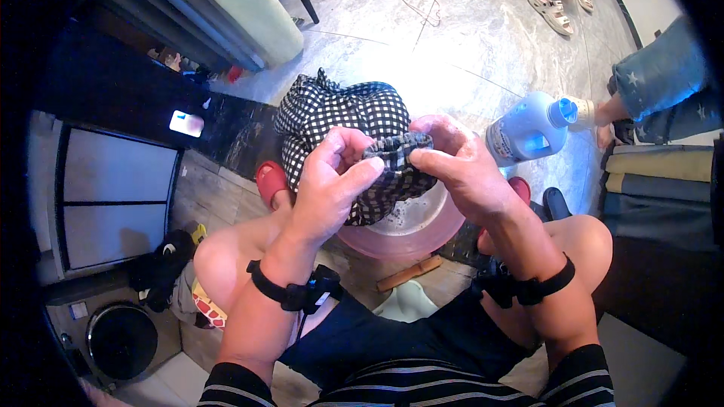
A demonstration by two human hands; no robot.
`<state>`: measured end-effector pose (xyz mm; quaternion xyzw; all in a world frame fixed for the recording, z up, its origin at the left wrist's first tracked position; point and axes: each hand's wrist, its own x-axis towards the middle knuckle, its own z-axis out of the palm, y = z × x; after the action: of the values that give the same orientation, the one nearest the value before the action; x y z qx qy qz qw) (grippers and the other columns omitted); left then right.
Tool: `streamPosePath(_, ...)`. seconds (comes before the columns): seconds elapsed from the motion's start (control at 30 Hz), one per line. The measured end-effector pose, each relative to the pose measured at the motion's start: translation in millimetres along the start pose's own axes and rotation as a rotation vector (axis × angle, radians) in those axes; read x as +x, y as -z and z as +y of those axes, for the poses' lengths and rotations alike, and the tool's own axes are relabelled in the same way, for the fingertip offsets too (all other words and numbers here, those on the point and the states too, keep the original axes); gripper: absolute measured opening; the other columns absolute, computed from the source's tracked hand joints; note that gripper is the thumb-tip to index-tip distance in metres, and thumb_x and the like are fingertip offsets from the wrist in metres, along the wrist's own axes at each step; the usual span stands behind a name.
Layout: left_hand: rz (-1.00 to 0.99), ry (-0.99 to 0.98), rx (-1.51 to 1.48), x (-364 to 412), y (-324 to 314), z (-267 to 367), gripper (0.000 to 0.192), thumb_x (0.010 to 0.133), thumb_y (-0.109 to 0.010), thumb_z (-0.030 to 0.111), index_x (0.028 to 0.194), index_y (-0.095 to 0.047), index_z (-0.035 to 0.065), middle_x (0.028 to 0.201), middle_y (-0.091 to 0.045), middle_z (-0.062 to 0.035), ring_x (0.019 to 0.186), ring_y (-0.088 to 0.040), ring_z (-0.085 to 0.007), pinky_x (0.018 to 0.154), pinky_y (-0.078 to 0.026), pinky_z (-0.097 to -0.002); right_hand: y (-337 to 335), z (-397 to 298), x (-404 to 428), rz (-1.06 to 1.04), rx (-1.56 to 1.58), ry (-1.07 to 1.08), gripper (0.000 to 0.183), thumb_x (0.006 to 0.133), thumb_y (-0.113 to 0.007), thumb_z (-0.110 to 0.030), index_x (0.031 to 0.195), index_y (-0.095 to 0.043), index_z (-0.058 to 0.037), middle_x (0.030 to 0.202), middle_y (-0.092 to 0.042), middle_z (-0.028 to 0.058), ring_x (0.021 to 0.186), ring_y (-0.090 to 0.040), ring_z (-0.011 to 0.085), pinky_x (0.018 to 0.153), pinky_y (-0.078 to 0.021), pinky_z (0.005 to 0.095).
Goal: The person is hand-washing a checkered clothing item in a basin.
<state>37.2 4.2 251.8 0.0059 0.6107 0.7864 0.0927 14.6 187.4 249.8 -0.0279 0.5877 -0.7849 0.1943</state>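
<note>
Both my hands pinch the gathered edge of a black-and-white checked cloth (345, 110), my left hand (331, 181) at one side of the bunched edge and my right hand (461, 164) at the other. Small suds cling to the fingers. Part of the cloth hangs over a pink plastic basin (390, 243), and a large bundle of it lies beyond my left hand. Foamy water shows inside the basin below my right hand. Just right of my right hand stands a light blue detergent jug (520, 130) with a handle and a blue cap.
A wooden bar (410, 273) lies on the floor near the basin. Pink hangers (416, 0) lie on the tiles ahead. Another person's leg in star-patterned jeans (659, 82) is at the right. A curtain (243, 5) hangs at the left, and a front-loading washing machine (121, 339) stands lower left.
</note>
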Motion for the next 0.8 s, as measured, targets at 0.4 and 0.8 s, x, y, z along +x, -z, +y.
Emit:
streamPosePath(0.4, -0.004, 0.001, 0.004, 0.1, 0.6, -1.8, 0.018, 0.078, -0.061, 0.004, 0.092, -0.050, 0.0046, 0.083, -0.052, 0.0021, 0.073, -0.047, -0.0028, 0.067, -0.041, -0.0177, -3.3, -2.7, -2.5, -0.024, 0.071, -0.025, 0.029, 0.077, -0.059, -0.001, 0.105, -0.050, -0.0032, 0.089, -0.055, 0.0024, 0.082, -0.052, 0.0101, 0.072, -0.0421, 0.0246)
streamPosePath(0.8, 0.006, 0.050, -0.024, 1.2, 0.9, -5.1, 0.016, 0.080, -0.060, 0.007, 0.092, -0.050, 0.0037, 0.083, -0.053, 0.0012, 0.074, -0.048, -0.0037, 0.068, -0.041, -0.0183, -1.1, -0.1, -1.4, -0.003, 0.057, -0.032, 0.033, 0.075, -0.061, -0.002, 0.106, -0.050, -0.0010, 0.093, -0.055, 0.0029, 0.085, -0.052, 0.0109, 0.075, -0.0418, 0.0245)
